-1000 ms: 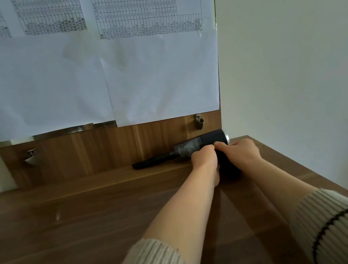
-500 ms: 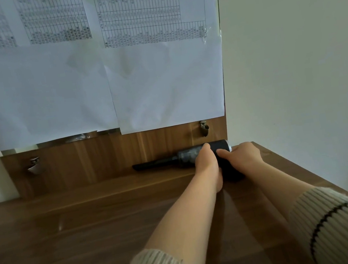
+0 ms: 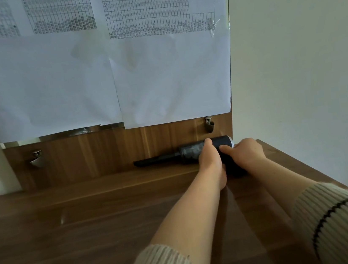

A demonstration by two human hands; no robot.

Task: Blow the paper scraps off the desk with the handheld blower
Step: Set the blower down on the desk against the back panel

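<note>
Blower (image 3: 196,153) lies on its side at the back right of the desk (image 3: 70,223), right against the wood back panel (image 3: 105,154), nozzle pointing left; my left hand (image 3: 210,160) is wrapped round its middle and my right hand (image 3: 245,152) rests on the black rear end w/ fingers curled onto it. Looks like rigid plastic, prob light, smooth so maybe a bit slippery, so I'd grip the fat barrel, not the thin nozzle. No paper scraps visible on the desk rn.
</note>
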